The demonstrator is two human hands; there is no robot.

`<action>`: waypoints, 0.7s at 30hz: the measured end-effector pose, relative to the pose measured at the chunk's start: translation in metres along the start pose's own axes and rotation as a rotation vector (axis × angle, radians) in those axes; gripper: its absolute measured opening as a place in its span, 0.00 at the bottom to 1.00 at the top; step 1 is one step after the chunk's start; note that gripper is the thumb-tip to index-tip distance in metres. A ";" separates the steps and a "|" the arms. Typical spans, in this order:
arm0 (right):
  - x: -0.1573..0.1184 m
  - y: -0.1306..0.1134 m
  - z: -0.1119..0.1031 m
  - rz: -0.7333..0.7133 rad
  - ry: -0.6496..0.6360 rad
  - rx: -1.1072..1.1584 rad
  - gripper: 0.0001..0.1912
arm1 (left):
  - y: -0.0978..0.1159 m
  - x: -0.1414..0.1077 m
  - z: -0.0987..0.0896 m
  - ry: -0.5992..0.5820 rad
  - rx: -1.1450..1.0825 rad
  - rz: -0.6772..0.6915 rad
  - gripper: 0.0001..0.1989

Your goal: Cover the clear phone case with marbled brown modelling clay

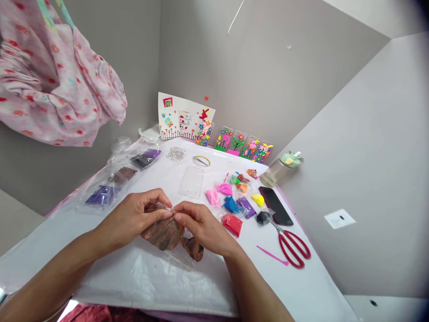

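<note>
Both hands meet near the front middle of the table over a clear plastic bag of marbled brown and orange clay (pixel 164 232). My left hand (pixel 136 217) is closed, its thumb and fingers pinching the upper edge of the bag. Close beside it, my right hand (pixel 203 223) pinches the same edge with thumb and forefinger. A smaller dark-and-orange lump (pixel 194 249) shows under the right hand, seemingly in the same bag. Just beyond the hands lies a clear phone case (pixel 191 182).
Several bagged clay pieces, including a red one (pixel 232 225), lie right of the hands. Red-handled scissors (pixel 293 246), a pink tool (pixel 272 255), a phone (pixel 275 205) and a bottle (pixel 281 169) line the right side. Bagged clay (pixel 103 195) lies left; decorated cases (pixel 238 142) lean behind.
</note>
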State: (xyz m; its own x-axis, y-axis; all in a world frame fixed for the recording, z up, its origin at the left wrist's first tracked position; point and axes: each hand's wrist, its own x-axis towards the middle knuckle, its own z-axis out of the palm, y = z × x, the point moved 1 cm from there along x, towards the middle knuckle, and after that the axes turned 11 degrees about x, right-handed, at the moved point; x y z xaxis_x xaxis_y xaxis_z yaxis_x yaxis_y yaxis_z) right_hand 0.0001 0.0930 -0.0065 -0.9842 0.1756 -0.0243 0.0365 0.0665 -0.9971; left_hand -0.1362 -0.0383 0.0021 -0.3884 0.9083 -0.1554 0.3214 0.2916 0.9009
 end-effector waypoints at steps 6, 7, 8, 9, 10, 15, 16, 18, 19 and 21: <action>0.001 0.001 -0.001 0.030 -0.024 -0.030 0.12 | -0.002 0.002 -0.004 -0.114 -0.083 0.005 0.07; 0.001 0.001 -0.002 0.026 -0.019 -0.022 0.12 | -0.004 0.002 -0.006 -0.141 -0.106 0.006 0.07; 0.002 0.001 -0.002 0.023 -0.008 -0.013 0.12 | -0.007 0.002 -0.007 -0.162 -0.128 0.006 0.09; 0.002 0.001 -0.002 0.019 0.004 -0.003 0.11 | -0.009 0.001 -0.009 -0.173 -0.143 0.007 0.11; 0.002 0.000 -0.003 0.013 0.012 0.007 0.11 | -0.012 0.001 -0.010 -0.173 -0.146 0.014 0.13; 0.002 0.001 -0.003 -0.006 -0.015 0.041 0.11 | -0.023 -0.001 -0.014 -0.087 0.007 0.092 0.06; 0.002 0.002 -0.002 0.000 -0.020 0.037 0.11 | -0.023 -0.001 -0.015 -0.076 0.049 0.095 0.07; 0.001 0.002 -0.002 0.014 -0.027 0.024 0.11 | -0.023 -0.001 -0.015 -0.069 0.117 0.091 0.09; 0.001 0.002 -0.002 0.022 -0.029 0.020 0.11 | -0.022 -0.001 -0.015 -0.072 0.136 0.087 0.10; 0.001 0.002 -0.002 0.031 -0.030 0.011 0.11 | -0.021 -0.002 -0.015 -0.081 0.147 0.084 0.11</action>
State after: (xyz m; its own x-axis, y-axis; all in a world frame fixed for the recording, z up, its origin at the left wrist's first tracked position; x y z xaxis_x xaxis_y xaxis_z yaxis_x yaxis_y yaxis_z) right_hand -0.0004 0.0948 -0.0080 -0.9874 0.1474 -0.0569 0.0650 0.0509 -0.9966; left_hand -0.1557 -0.0504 -0.0101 -0.2858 0.9508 -0.1196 0.4745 0.2489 0.8443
